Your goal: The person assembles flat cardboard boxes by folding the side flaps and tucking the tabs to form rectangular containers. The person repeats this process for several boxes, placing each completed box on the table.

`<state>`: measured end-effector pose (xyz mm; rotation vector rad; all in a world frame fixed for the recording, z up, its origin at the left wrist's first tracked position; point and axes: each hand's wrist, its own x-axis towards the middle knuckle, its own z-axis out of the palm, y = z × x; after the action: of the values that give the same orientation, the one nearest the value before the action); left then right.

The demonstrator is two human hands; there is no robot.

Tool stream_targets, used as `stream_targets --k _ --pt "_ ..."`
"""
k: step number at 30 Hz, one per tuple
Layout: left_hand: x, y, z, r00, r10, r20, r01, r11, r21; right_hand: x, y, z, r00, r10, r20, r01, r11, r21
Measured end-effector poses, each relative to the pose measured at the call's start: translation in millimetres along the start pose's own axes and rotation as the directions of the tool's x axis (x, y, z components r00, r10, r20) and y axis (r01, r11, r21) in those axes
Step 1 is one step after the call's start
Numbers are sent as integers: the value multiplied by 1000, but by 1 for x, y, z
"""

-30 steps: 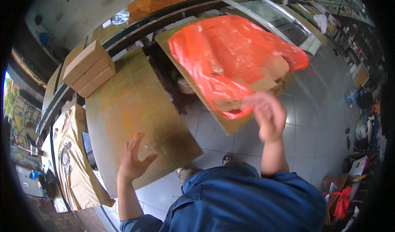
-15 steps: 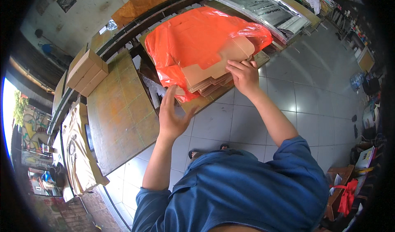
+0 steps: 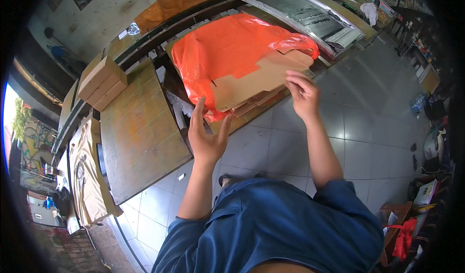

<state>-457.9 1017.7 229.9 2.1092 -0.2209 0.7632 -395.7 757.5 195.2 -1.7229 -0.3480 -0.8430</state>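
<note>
A stack of flat, die-cut brown cardboard box blanks (image 3: 256, 81) sticks out of an orange plastic bag (image 3: 227, 43) on a board. My left hand (image 3: 207, 135) is at the bag's near left corner, thumb and fingers spread, with nothing between them. Beside the stack's right end, my right hand (image 3: 305, 96) hovers with its fingers loosely bent and nothing seen in them. Its fingertips overlap the cardboard edge in view; whether they touch it I cannot tell. The top blank lies fairly flat, with the edges of more blanks showing beneath it.
A wide stained board (image 3: 140, 132) lies to the left, with brown cardboard boxes (image 3: 102, 83) at its far end. Beyond the bag rests a metal-framed screen (image 3: 305, 18). A beige shirt (image 3: 87, 171) is spread at far left. A small white scrap (image 3: 181, 177) lies on the tiled floor.
My right hand has come off the cardboard's front edge and moved right and slightly down. My left hand has shifted slightly right and down, its thumb now raised. More of the top blank shows.
</note>
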Motion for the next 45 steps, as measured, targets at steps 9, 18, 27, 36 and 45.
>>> stream_targets --k 9,18,27,36,45 --pt "-14 -27 -6 974 -225 -21 198 895 -400 -76 -35 -67 955 -177 -236 193 980 45" --pt "-41 -70 -43 514 -146 845 830 331 -448 -110 -50 -128 921 -62 -384 190 934 304" --pt "-16 -94 -73 599 -349 721 798 192 -571 -116 -107 -23 990 -109 92 80 956 282" --pt "-16 -102 -88 420 -157 894 902 -37 -430 -179 -158 14 900 -66 -431 154 973 173" --pt "-91 -100 -72 391 306 868 845 -494 -207 -227 -177 -71 885 26 -464 311 708 633"
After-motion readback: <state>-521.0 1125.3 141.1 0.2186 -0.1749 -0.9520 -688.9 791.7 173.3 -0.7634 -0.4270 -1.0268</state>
